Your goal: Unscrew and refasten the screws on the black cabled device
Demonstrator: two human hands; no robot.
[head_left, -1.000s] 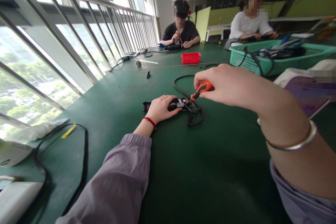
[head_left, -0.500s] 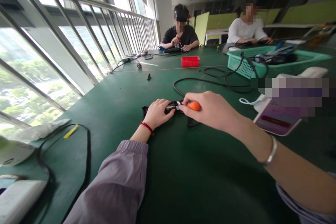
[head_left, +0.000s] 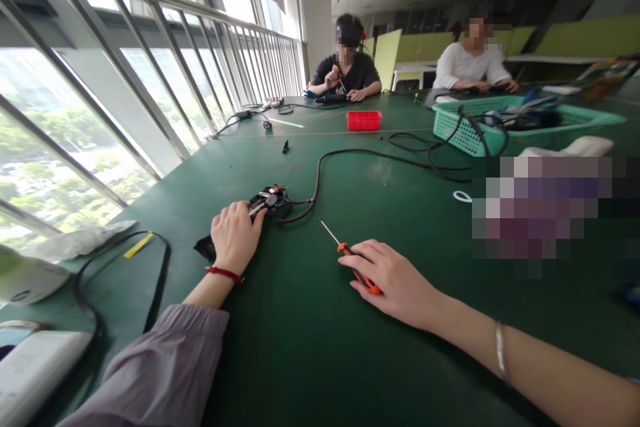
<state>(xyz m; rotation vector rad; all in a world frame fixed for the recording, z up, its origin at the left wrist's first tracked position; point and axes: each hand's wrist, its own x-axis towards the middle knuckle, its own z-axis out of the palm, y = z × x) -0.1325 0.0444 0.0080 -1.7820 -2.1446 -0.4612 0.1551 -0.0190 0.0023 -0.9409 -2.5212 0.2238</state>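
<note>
My left hand (head_left: 234,235) is closed round a black corded electrical device (head_left: 271,200), left of the table's middle. Inner parts and wires show at the device's far end, where the black cord (head_left: 319,177) enters; my palm and fingers cover its middle. To the right, my right hand (head_left: 397,282) has its fingers about the orange and black handle of a screwdriver (head_left: 360,273). The screwdriver lies low at the tabletop, its thin shaft pointing up-left toward the device, apart from it.
Beyond are a small black part (head_left: 285,146), a red tray (head_left: 364,121) and a teal basket (head_left: 530,140) of tools and cables. A black strap (head_left: 163,280) and white box (head_left: 43,367) lie left. Two people sit across the green table (head_left: 300,347); a railing (head_left: 165,27) runs along the left.
My right hand has drawn the screwdriver away from the device, down toward me. My left hand has shifted left and nearer with the device, which now sits more slanted.
</note>
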